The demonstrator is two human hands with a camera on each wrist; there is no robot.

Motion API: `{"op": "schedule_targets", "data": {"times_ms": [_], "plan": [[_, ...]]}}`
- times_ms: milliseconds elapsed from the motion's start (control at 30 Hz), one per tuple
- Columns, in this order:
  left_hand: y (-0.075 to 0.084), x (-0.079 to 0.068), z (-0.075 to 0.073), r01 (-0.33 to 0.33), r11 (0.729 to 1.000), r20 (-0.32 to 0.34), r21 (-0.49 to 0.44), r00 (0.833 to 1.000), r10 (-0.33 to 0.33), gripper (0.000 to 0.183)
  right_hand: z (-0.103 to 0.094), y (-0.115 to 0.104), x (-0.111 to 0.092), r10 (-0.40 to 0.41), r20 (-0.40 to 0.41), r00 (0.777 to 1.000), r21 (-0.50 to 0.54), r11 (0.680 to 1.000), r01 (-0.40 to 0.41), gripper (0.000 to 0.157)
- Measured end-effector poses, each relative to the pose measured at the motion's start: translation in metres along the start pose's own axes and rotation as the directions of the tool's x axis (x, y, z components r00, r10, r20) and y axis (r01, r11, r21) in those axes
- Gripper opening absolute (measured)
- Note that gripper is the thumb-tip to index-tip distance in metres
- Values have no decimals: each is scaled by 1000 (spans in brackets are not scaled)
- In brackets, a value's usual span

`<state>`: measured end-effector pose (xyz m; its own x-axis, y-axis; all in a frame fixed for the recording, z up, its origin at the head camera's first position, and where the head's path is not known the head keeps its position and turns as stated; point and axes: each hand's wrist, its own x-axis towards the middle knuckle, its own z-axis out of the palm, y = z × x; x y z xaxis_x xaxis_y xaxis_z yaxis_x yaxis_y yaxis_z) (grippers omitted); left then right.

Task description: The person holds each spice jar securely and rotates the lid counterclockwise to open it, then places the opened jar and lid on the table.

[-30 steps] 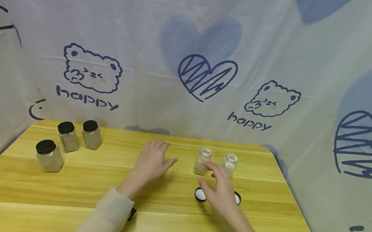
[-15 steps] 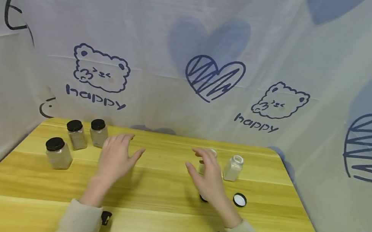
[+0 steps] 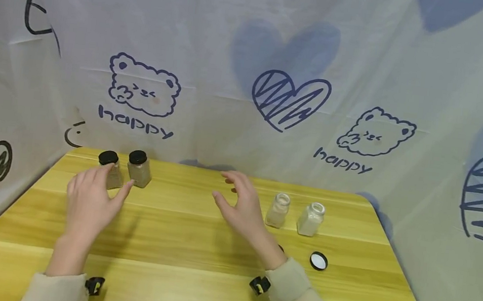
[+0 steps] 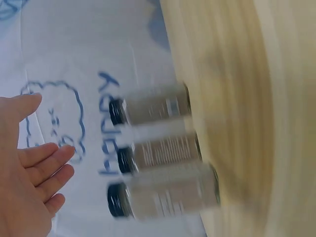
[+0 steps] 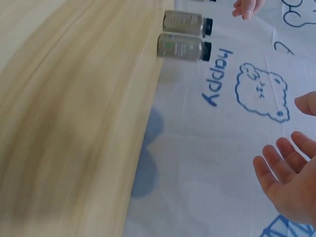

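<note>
My left hand (image 3: 90, 200) hovers over the left of the table, fingers loosely extended and thumb apart, holding nothing. In the head view it covers the nearest of three black-lidded jars; the left wrist view shows that jar (image 4: 168, 193) standing clear of the palm. Behind it are a second jar (image 3: 114, 178) and a third jar (image 3: 139, 173), all with greyish-brown contents. My right hand (image 3: 244, 205) is in the air near the table's middle, empty, its fingers slightly bent. To its right stand two uncapped glass jars, one (image 3: 277, 212) beside the other (image 3: 311, 220), with pale contents.
A black lid (image 3: 319, 261) lies white side up in front of the uncapped jars. Another lid (image 3: 281, 248) is mostly hidden by my right wrist. A printed cloth (image 3: 213, 127) hangs behind the wooden table (image 3: 177, 242).
My left hand has swept left from the table's middle to the lidded jars. My right hand has moved left, away from the uncapped jars. The head view has turned slightly left.
</note>
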<state>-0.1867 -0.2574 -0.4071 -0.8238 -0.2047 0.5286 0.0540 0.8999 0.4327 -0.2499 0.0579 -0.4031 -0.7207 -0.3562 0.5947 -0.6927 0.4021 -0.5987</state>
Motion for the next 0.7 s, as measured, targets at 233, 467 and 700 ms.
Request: {"op": "schedule_targets", "data": {"times_ms": [233, 467, 700], "plan": [[-40, -3, -17, 67, 997, -28, 38, 997, -66, 63, 23, -10, 11, -23, 67, 998, 4, 1000, 23, 45], [-72, -6, -28, 125, 987, 51, 101, 990, -131, 75, 47, -21, 20, -47, 137, 989, 23, 999, 44, 46], [-90, -4, -26, 118, 980, 216, 161, 965, -151, 89, 72, -34, 29, -42, 217, 975, 19, 999, 39, 47]]}}
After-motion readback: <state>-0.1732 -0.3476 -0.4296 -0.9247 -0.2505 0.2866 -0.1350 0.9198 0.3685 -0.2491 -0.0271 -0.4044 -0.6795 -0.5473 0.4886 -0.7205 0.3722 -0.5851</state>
